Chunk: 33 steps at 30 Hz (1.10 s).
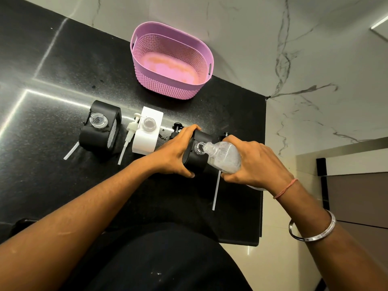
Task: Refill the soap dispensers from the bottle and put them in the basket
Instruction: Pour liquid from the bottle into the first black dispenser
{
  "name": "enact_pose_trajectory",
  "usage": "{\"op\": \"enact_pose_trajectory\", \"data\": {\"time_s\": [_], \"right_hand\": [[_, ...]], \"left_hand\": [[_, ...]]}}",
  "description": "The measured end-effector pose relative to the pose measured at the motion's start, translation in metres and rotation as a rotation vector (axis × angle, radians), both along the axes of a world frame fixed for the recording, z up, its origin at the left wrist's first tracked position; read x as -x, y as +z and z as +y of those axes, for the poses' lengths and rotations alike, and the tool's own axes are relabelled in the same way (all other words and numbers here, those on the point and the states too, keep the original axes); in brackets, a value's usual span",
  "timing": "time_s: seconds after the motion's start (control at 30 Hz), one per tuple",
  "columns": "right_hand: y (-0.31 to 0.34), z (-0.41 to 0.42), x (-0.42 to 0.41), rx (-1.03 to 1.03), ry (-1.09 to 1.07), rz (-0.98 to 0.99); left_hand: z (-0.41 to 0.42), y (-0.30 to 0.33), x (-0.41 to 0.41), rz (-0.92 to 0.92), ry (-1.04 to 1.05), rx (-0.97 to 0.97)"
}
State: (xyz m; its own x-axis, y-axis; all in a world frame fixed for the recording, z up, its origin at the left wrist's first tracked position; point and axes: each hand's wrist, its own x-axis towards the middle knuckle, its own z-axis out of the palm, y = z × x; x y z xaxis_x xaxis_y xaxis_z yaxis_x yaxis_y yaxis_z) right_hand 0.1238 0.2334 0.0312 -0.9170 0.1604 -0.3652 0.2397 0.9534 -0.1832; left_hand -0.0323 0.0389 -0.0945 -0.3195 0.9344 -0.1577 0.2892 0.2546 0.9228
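Three soap dispensers stand uncapped in a row on the black counter (52, 80). My left hand (175, 153) grips the right black dispenser (196, 159). My right hand (254, 162) holds a clear bottle (225, 157) tipped over, its mouth at that dispenser's open neck. A white dispenser (148, 135) stands in the middle and a second black dispenser (100, 127) at the left. Behind them sits the pink basket (168, 89), with nothing in it.
A white pump with its tube (129, 135) lies between the left and middle dispensers. Black pump heads (177, 128) lie behind my left hand. A white tube (216, 190) lies near the counter's right edge, past which the floor drops away. A marble wall rises behind the basket.
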Motion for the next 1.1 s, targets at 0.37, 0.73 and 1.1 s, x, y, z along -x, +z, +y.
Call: {"op": "enact_pose_trajectory", "data": {"time_s": [0.37,0.73,1.1], "right_hand": [[-0.0001,-0.0005,0.0009,-0.028,0.012,0.004],[0.0018,-0.001,0.0011,-0.014,0.001,-0.013],[0.0014,-0.0011,0.0011,-0.019,0.007,-0.002]], "left_hand": [[-0.0013,0.0013,0.0004,-0.002,0.002,-0.004],[-0.0009,0.0026,-0.0001,-0.016,0.007,-0.004],[-0.0012,0.0032,0.0,-0.022,0.008,0.003]]}}
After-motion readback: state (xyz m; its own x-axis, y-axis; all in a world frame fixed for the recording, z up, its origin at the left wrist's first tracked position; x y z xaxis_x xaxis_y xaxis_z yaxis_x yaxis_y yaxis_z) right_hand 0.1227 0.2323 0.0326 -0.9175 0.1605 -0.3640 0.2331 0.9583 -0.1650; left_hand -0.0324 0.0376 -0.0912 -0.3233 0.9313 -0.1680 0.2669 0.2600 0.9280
